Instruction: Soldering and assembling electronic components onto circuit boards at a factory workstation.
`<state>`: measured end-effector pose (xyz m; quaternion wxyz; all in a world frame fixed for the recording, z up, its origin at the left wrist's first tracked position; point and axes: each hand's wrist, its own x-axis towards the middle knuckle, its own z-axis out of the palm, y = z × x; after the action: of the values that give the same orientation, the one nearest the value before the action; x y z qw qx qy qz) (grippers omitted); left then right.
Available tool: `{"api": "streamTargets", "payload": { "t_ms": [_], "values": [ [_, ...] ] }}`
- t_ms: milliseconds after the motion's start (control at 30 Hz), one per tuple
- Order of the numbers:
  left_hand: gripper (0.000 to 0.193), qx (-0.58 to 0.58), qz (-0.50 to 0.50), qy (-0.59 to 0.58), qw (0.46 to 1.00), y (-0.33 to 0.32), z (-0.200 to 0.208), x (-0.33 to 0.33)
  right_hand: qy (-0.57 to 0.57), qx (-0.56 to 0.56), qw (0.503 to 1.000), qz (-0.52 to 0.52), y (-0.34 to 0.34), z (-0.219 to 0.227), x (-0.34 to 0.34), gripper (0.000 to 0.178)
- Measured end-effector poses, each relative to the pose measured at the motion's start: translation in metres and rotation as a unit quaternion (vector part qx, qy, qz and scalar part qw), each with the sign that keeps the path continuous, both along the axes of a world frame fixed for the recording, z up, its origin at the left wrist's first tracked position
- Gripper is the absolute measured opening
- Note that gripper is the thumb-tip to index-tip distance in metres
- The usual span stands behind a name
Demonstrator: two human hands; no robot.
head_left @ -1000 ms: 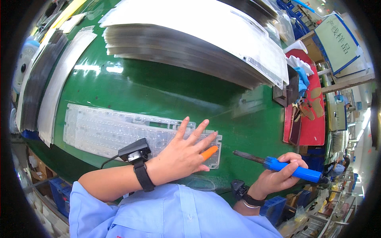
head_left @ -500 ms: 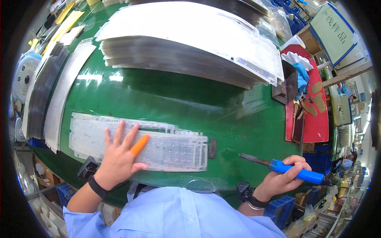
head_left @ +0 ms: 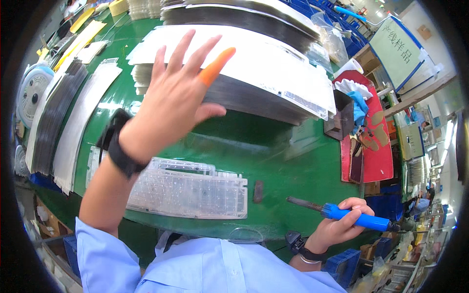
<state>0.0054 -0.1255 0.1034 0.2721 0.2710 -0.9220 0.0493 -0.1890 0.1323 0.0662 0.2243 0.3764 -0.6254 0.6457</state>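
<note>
My left hand (head_left: pixel 173 100) is raised, fingers spread, an orange cover (head_left: pixel 217 67) on its index finger. It holds nothing and overlaps the near-left edge of a tall stack of thin white sheets (head_left: pixel 244 51); whether it touches them I cannot tell. Below, partly behind my left forearm, a clear plastic panel (head_left: pixel 190 193) with a cut-out frame lies flat on the green table. My right hand (head_left: pixel 337 228) is closed round the blue handle of what looks like a soldering iron (head_left: pixel 354 218), its dark shaft pointing left. A small dark bar (head_left: pixel 258 192) lies beside the panel.
More stacked sheets (head_left: pixel 58 107) and a fan (head_left: pixel 34 93) stand at the left. At the right are a dark metal holder (head_left: pixel 338 117) and a red board (head_left: pixel 378 161) bearing a blue cloth (head_left: pixel 359 105). Another stack (head_left: pixel 234 22) sits at the back.
My left hand has lifted off the clear panel and moved up and away toward the white stack. My right hand keeps hold of the blue-handled tool, nearly in place. The view has shifted slightly.
</note>
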Motion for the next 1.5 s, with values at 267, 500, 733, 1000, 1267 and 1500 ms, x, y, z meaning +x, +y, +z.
{"api": "streamTargets", "payload": {
  "t_ms": [267,500,733,1000,1267,1500],
  "values": [
    [0.025,-0.089,-0.085,-0.080,0.989,-0.049,0.013,-0.010,-0.008,0.012,1.000,-0.011,0.013,0.000,-0.004,0.024],
    [0.012,-0.112,-0.093,0.059,0.988,0.000,0.021,0.024,-0.007,0.016,1.000,-0.018,0.015,-0.002,-0.009,0.021],
    [0.026,0.036,-0.105,-0.070,0.991,0.104,-0.064,0.101,-0.012,0.028,0.999,-0.024,0.013,-0.008,-0.011,0.022],
    [0.024,0.047,-0.037,-0.112,0.992,0.135,-0.098,0.112,0.002,0.035,0.999,0.041,-0.027,-0.002,0.014,0.028],
    [0.056,0.090,-0.040,-0.125,0.987,0.135,-0.098,0.120,-0.009,0.080,0.990,0.120,-0.045,-0.006,0.032,0.026],
    [0.059,0.118,-0.054,-0.100,0.986,0.135,-0.089,0.110,-0.001,0.119,0.984,0.132,-0.045,-0.010,0.033,0.023]
  ]
}}
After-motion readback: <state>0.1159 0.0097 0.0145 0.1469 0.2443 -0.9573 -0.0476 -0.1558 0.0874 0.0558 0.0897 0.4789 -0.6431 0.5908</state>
